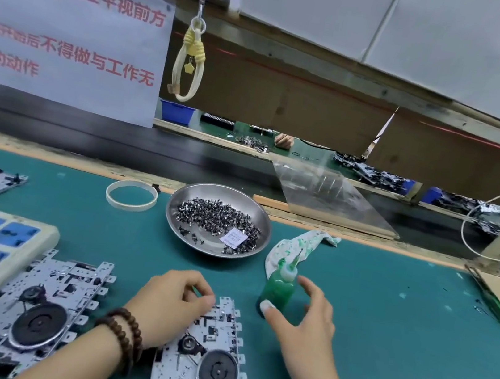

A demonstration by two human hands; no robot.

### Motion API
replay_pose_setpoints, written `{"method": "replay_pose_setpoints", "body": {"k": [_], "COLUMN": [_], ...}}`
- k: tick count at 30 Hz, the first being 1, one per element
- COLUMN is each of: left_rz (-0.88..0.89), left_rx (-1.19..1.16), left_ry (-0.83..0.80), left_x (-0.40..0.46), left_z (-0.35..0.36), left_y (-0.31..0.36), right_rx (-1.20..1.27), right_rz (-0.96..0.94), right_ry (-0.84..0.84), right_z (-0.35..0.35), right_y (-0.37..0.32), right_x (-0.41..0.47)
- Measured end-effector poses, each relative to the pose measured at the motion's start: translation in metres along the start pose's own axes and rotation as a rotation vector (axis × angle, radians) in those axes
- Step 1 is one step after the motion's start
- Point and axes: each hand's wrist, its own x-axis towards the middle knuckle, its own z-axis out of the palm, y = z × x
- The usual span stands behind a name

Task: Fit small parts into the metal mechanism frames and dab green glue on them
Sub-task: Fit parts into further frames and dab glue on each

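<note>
Closest to us, the stamped metal frame (203, 361) is lying flat on the teal table (382, 339), its lower edge cut off. Our left hand (171, 304) is curling fingertips onto its top; any part there is hidden. Right hand (303, 320) is spread loose beside the translucent green glue bottle (277, 287), thumb just touching it. Dark small parts (216, 218) are sitting heaped in the shiny round steel dish (173, 213).

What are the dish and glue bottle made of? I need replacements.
Dish: seemingly stainless steel, judging by its silvery, brushed, reflective rim. Bottle: probably soft translucent plastic, since green glue shows through its wall; its nozzle looks plastic too.
</note>
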Motion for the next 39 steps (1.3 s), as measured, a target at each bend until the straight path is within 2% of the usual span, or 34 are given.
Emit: {"method": "replay_pose_setpoints", "body": {"k": [4,9,13,15,19,21,24,28,35,37,39], "left_rz": [0.012,0.017,0.006,-0.004,-0.024,-0.04,-0.079,-0.124,-0.19,-0.192,-0.191], "left_rx": [-0.011,-0.017,-0.018,-0.029,-0.07,-0.09,-0.132,-0.165,-0.207,-0.203,-0.19], "left_ry": [-0.071,-0.096,-0.115,-0.128,-0.148,-0.162,-0.156,-0.135,-0.166,-0.17,-0.168], "left_x": [0.007,0.026,0.038,0.04,0.04,0.04,0.04,0.04,0.038,0.038,0.037], "left_z": [0.007,0.017,0.021,0.02,0.02,0.019,0.019,0.018,0.015,0.014,0.013], "left_y": [0.005,0.016,0.019,0.017,0.014,0.014,0.012,0.011,0.018,0.019,0.019], "right_rx": [-0.092,0.256,0.407,0.606,1.173,1.315,1.287,1.028,1.136,1.004,0.832], "right_rz": [-0.038,-0.031,-0.091,-0.067,0.11,0.157,0.19,0.113,0.341,0.286,0.155], "right_ry": [-0.039,-0.06,-0.081,-0.056,-0.051,-0.049,-0.032,-0.022,-0.08,-0.05,0.048], "right_z": [0.005,0.001,-0.006,-0.01,-0.022,-0.024,-0.019,-0.013,-0.017,-0.015,-0.014], "right_y": [0.008,0.006,-0.002,-0.007,-0.02,-0.025,-0.019,-0.014,-0.009,-0.005,-0.006], "right_x": [0.011,0.01,0.011,0.015,0.028,0.033,0.033,0.027,0.033,0.032,0.031]}}
